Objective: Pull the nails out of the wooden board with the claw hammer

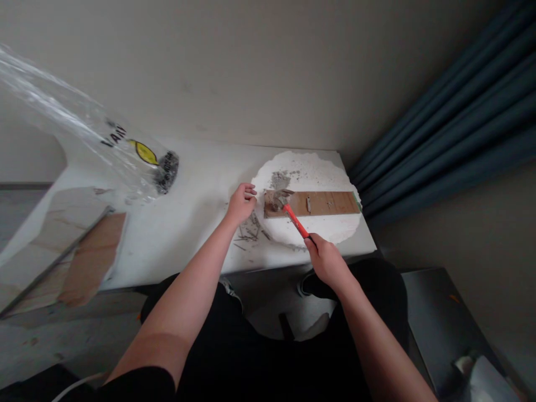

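Note:
My right hand point(325, 258) is closed round the handle of a red-handled hammer point(296, 219). The hammer's grey head rests over the left end of a brown wooden board point(335, 203), which lies across a round white slab point(288, 228) with a ragged rim. My left hand point(243, 204) hovers by the slab's left edge, fingers loosely bent and apart, with nothing visible in them. Below it, thin dark nail-like pieces point(251, 230) lie scattered. Grey crumbs point(280, 180) spread on the slab behind the board.
Everything stands on a white table point(180, 240) against a wall. A printed clear plastic bag point(142, 151) hangs in at the upper left. Broken brown and white panels point(94, 251) lie at the left. A dark blue curtain point(452, 111) hangs at the right, above a dark bench point(448, 312).

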A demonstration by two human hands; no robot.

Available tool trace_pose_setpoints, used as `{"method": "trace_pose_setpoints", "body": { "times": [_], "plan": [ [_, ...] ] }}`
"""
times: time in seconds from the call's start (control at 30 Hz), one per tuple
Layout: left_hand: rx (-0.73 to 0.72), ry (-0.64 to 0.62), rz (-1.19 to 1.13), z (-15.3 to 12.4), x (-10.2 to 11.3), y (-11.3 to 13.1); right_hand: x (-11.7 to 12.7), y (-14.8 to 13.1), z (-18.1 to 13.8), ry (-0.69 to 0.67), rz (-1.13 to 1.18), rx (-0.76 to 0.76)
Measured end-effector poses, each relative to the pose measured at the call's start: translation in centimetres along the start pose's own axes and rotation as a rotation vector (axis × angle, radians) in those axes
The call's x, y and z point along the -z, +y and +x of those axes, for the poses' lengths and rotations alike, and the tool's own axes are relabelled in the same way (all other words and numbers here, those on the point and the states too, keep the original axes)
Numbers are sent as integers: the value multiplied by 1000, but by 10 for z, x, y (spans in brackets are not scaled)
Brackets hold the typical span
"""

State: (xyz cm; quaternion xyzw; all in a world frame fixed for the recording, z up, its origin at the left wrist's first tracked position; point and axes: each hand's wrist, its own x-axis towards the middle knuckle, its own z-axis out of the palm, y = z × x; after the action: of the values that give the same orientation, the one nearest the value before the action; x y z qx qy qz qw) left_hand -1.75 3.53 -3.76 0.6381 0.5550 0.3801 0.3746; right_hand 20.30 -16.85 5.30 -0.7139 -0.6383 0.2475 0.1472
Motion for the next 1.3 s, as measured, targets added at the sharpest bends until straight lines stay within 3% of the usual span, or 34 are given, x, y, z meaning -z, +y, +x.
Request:
{"method": "trace_pose_setpoints", "body": {
  "times": [0.23,0.57,0.87,1.03,1.3],
  "plan": [
    [57,10,360,0,12,-8,-2,1,-3,9,-60,-32],
    [287,-460,1002,-5,19,-19,2,-2,-5,6,-99,-36],
    [326,-578,1003,-6,19,-39,26,33,-6,124,-115,-76],
    [315,-583,964,-5,11,-47,21,51,-8,110,-127,-104],
    [321,-551,935,-8,8,-50,15,55,-7,111,-105,-99]
  ]
}}
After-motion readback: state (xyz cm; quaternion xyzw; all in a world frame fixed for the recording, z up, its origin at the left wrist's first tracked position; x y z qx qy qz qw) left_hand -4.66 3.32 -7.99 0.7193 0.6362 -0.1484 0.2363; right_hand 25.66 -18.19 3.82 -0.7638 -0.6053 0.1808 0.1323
